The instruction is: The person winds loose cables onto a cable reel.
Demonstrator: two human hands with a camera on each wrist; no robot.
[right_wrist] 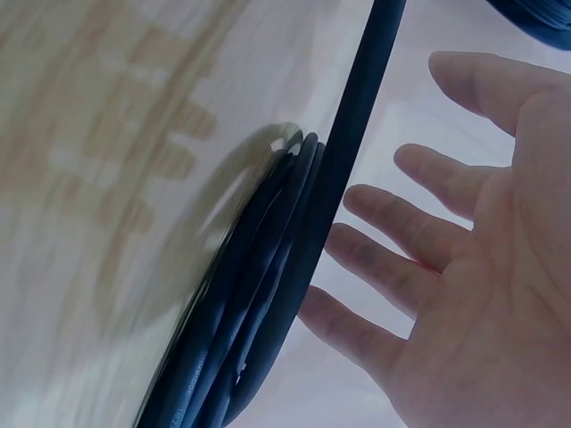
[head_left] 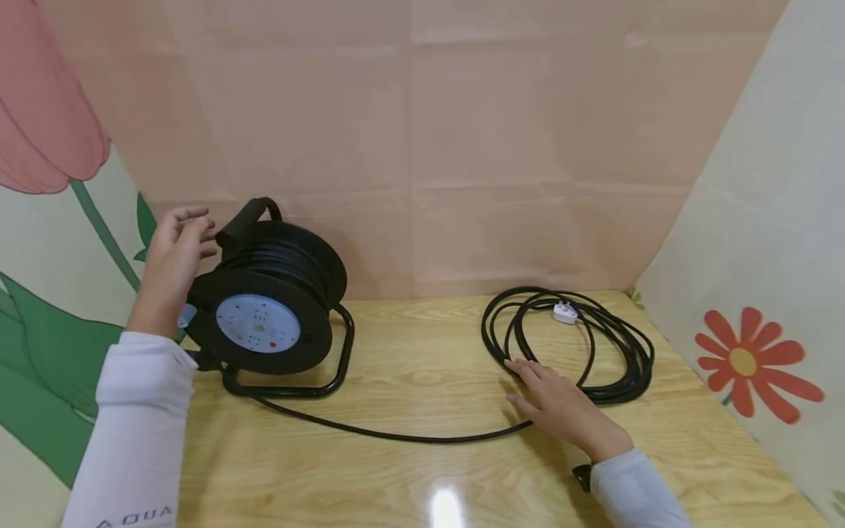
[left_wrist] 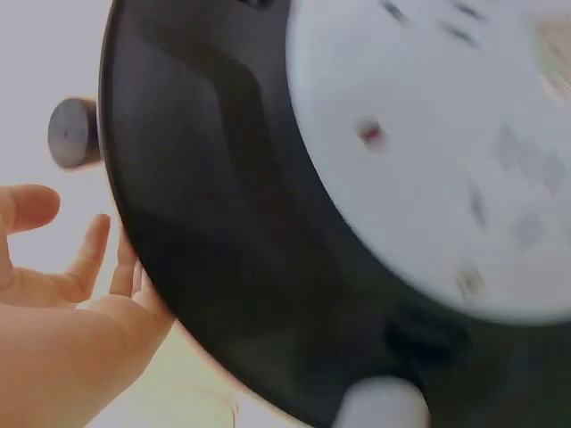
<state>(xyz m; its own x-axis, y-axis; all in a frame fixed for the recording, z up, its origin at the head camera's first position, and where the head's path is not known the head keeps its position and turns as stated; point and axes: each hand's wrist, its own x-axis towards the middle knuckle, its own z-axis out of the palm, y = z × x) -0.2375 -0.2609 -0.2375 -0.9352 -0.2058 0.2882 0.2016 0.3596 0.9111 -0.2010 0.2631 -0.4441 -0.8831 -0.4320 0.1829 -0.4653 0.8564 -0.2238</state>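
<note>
Head: cable reel [head_left: 272, 299] stands on desk [head_left: 396, 359], left side; left hand grip [head_left: 177, 253] loosely spread, empty, beside handle [head_left: 239, 222]. Right hand grip [head_left: 561, 407] relaxed at near edge of cable coil [head_left: 635, 367]. Left wrist: fingers [left_wrist: 89, 259] partly behind rim [left_wrist: 161, 241]. Right wrist: fingers spread beside coil, nothing held; contact unclear.

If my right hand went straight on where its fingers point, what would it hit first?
Most likely the coiled black cable, close ahead of your right hand; depth is unclear, so it might pass over.
</note>
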